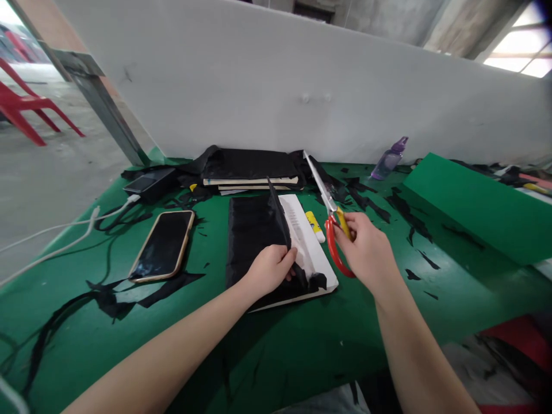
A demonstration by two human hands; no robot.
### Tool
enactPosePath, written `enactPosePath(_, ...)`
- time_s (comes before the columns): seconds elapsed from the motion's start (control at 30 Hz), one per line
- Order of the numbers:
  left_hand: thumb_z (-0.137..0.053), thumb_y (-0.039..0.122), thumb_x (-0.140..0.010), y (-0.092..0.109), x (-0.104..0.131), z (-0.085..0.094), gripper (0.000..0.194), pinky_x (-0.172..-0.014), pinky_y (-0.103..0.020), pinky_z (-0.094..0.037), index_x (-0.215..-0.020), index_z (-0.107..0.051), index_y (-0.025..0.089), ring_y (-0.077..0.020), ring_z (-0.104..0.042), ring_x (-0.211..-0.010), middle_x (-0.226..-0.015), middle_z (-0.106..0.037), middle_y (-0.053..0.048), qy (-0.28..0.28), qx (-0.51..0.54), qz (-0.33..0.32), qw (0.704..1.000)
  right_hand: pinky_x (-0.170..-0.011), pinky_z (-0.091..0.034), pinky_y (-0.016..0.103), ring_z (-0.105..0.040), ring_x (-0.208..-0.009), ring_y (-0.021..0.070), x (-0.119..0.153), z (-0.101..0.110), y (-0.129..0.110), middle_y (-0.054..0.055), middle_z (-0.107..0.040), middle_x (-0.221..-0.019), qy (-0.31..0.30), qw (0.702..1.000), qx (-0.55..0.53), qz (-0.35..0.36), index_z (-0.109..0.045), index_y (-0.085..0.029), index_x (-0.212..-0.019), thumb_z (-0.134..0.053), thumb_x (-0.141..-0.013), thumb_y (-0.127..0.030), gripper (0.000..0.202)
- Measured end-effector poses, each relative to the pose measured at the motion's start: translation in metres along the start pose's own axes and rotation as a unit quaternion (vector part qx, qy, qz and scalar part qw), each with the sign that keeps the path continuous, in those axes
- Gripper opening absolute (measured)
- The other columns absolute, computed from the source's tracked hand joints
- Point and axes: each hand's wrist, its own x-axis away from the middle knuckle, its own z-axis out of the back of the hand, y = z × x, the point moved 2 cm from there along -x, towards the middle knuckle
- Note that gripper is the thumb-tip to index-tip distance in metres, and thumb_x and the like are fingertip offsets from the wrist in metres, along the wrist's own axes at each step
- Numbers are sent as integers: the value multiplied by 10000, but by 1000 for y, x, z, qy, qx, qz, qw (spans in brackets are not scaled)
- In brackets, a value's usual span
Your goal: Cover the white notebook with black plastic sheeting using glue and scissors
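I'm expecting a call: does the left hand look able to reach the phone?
Probably yes: nothing stands between the left hand and phone, though that hand would first release the black flap.

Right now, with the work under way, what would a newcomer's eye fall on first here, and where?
Probably the long metal scissors with red and yellow handles, held in the right hand, blades pointing away from the person. Next, just left of them, the thin black sheet partly covering a flat white rectangular book, its edge pinched by the left hand. Further left lies a dark-screened phone in a pale-edged case.
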Motion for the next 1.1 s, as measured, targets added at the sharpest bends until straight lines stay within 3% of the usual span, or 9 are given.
enactPosePath(0.13,-384,430,-870,-1,-1,1,401,-495,-238,-444,-568,-473,183,-142,-608,-491,-545,-618,-24,-3,27,8,1000,-722,-491,367,-629,-858,225,-31,-5,16,94,-644,-1006,69,990,-114,55,-449,-198,-1160,-562,-782,-419,452)
enactPosePath(0.23,-391,420,-867,0,-2,1,402,-497,-237,-455,-561,-490,177,-142,-609,-493,-541,-618,-28,-7,47,12,999,-739,-509,365,-627,-819,213,-56,-22,34,65,-636,-887,103,977,-181,39,-505,-197,-1035,-692,-657,-399,468)
enactPosePath(0.4,-405,429,-861,0,-2,2,416,-496,-237,-456,-552,-507,170,-145,-607,-496,-530,-614,-35,-6,64,21,998,-746,-517,376,-621,-748,200,-75,-53,67,35,-618,-784,81,967,-240,-21,-531,-178,-936,-742,-568,-387,473)
enactPosePath(0.5,-409,427,-859,0,-2,2,412,-499,-236,-457,-556,-511,167,-144,-606,-499,-532,-613,-37,-5,71,27,997,-747,-511,377,-616,-742,194,-76,-60,82,23,-601,-770,60,963,-258,-49,-529,-174,-931,-738,-564,-373,466)
enactPosePath(0.67,-418,411,-855,4,-2,3,398,-496,-236,-455,-549,-497,169,-140,-600,-498,-524,-602,-33,-4,78,38,996,-726,-505,377,-595,-703,182,-79,-52,95,-5,-549,-749,64,962,-255,-77,-471,-197,-911,-743,-528,-316,485)
enactPosePath(0.77,-423,414,-853,7,0,4,401,-497,-234,-446,-542,-491,171,-136,-594,-499,-519,-598,-25,-2,77,42,996,-721,-502,382,-585,-700,183,-82,-50,99,-8,-532,-752,60,961,-263,-57,-430,-214,-903,-728,-538,-309,481)
enactPosePath(0.87,-433,401,-849,10,1,6,397,-505,-231,-432,-526,-482,174,-124,-579,-490,-504,-587,-13,3,69,42,997,-716,-499,392,-576,-716,191,-81,-49,100,9,-532,-791,61,972,-226,-20,-413,-223,-917,-716,-561,-350,485)
enactPosePath(1.0,-437,387,-843,13,2,8,388,-505,-233,-414,-513,-463,184,-118,-561,-484,-498,-575,0,16,51,43,998,-749,-486,423,-571,-847,249,-73,-47,93,86,-547,-944,71,992,-103,17,-429,-204,-1019,-745,-526,-457,638)
enactPosePath(1.1,-437,373,-840,14,2,9,315,-520,-236,-427,-606,-521,180,-125,-580,-533,-598,-615,-4,25,51,31,998,-755,-492,414,-577,-889,261,-69,-48,85,118,-552,-1014,44,994,-98,22,-419,-189,-1088,-725,-554,-497,688)
